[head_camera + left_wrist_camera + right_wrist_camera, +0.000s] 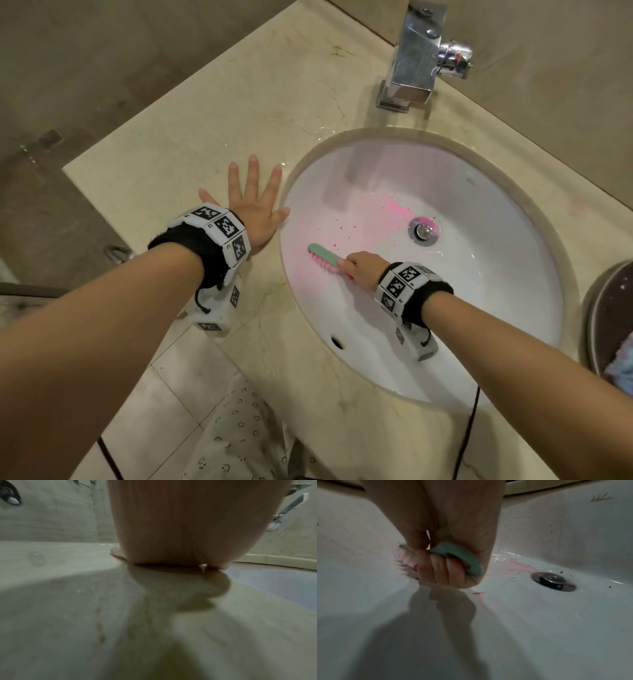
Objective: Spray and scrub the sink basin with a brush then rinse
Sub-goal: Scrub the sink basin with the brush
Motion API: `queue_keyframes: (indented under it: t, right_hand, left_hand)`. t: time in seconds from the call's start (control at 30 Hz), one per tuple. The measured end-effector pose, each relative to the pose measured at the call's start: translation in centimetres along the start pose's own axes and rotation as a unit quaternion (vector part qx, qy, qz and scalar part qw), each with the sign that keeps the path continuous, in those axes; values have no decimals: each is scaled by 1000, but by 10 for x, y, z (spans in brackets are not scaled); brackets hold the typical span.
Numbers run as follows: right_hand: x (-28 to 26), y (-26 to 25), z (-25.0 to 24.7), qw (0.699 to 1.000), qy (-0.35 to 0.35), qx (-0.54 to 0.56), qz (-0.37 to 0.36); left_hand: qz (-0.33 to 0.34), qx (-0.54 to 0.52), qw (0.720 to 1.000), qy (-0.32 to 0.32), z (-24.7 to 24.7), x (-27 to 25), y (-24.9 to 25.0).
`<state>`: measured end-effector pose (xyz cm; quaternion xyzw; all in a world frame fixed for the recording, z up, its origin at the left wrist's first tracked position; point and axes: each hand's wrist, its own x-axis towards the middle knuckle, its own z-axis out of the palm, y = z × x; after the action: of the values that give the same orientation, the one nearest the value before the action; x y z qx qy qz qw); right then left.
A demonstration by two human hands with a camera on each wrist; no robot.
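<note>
A white oval sink basin [479,274] is set in a beige marble counter [205,120]. Pink smears and specks lie on the basin's left slope and near the metal drain [424,231]. My right hand [359,269] grips the green handle of a scrub brush [323,257], its pink bristles pressed on the basin's left wall. In the right wrist view my fingers [447,572] curl round the green handle [462,557], with the drain [553,581] to the right. My left hand [253,202] lies flat on the counter, fingers spread, beside the basin rim; its palm [180,527] fills the left wrist view.
A chrome faucet [418,58] stands behind the basin. Water pools on the counter near the rim [308,137]. A dark round container [609,322] sits at the right edge. An overflow hole [337,342] marks the basin's near wall. A black cable [469,428] hangs below.
</note>
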<state>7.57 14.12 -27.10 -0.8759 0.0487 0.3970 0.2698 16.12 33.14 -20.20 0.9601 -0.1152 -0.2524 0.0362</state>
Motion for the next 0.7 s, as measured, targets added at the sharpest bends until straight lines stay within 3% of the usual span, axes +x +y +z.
queue_keyframes:
  t: [0.2,0.27,0.33,0.47,0.7]
  right_hand:
    - [-1,-24,7,986,10,122,-113]
    - [-4,-18,9,989,-4,102,-105]
    - [-3,-9,7,997,-8,61,-52]
    - [1,-12,-6,994,41,81,53]
    - [4,-31,2,988,37,140,-55]
  left_hand:
    - [3,-2,1000,-11,-3,-3,1]
    - [4,-2,1000,-10,-4,-3,1]
    - [4,-3,1000,-9,-3,-2,1]
    - [4,-3,1000,-12,-4,-3,1]
    - [5,1,1000,-30,-7,-4,1]
